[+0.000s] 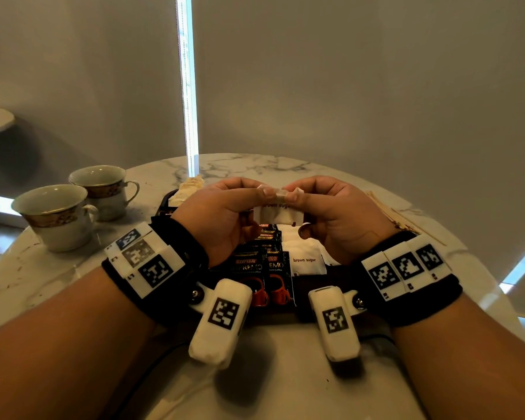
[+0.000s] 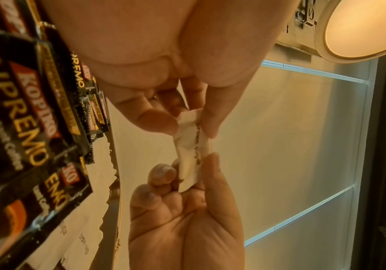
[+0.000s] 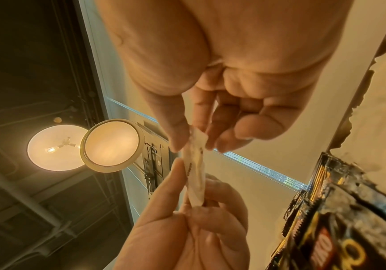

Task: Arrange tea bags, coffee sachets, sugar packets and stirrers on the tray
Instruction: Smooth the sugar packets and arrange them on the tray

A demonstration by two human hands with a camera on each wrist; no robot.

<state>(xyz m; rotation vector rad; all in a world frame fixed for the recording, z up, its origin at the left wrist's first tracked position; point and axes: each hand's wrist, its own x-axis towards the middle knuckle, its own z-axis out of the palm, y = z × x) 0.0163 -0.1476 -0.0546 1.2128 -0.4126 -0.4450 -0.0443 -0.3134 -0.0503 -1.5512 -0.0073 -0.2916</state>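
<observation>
Head view, nearest the person: two forearms reach out over a round marble table (image 1: 285,389), each wrist wrapped in a black band (image 1: 176,268) carrying white blocks printed with square markers. Just past the wrists lies a dark tray (image 1: 337,272). On it sit black coffee sachets (image 1: 249,268) with red cups printed on them, overlapped in a row running away from the person, and beside them on the right white sugar packets (image 1: 305,262) reading "brown sugar".

Above the tray, both hands hold one sugar packet (image 1: 278,213) in the air. The left hand (image 1: 222,213) pinches its left end between thumb and forefinger, the other fingers curled in. The right hand (image 1: 334,213) pinches the right end the same way. From the left wrist view the held packet (image 2: 192,155) is stretched between the two pinches, a little creased, with the sachets (image 2: 25,118) below it. From the right wrist view the packet (image 3: 195,173) shows edge-on between thumb and fingertips of each hand.

Further out, wooden stirrers (image 1: 400,216) lie on the table right of the tray. A pale crumpled wrapper (image 1: 190,187) lies at the tray's far left corner; I cannot tell what it is. Left of the tray stand two gold-banded cups (image 1: 58,216), one behind the other. Behind the table hang grey blinds (image 1: 361,86) with a bright gap between them.
</observation>
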